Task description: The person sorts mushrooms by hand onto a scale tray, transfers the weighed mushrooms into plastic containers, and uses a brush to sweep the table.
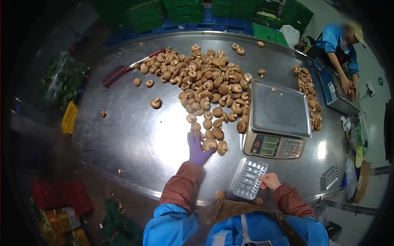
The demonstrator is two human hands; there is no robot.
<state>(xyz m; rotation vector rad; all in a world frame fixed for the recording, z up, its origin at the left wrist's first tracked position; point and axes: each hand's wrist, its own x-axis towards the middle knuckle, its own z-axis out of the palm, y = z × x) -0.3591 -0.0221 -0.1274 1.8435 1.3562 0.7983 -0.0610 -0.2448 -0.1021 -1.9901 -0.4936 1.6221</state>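
Note:
My left hand [199, 150], in a purple glove, reaches over the steel table with its fingers stretched out and the thumb spread apart. Beside the thumb and fingertips lie brown shiitake mushrooms, among them a large one [209, 144] with its underside showing. My bare right hand [270, 181] pinches the right edge of a clear plastic tray [249, 178] with a ribbed bottom. No mushrooms are in that tray. Just beyond it stands a digital scale [280, 108], with small mushroom scraps on its plate. A big heap of shiitake mushrooms [205, 74] spreads to the left of the scale.
A dark red-handled tool [117, 76] lies at the heap's left end. More mushrooms [308, 92] are piled right of the scale. Another plastic tray [329, 178] rests near the right edge. A co-worker [338, 49] handles a metal device [334, 90]. Green crates [182, 10] stand behind.

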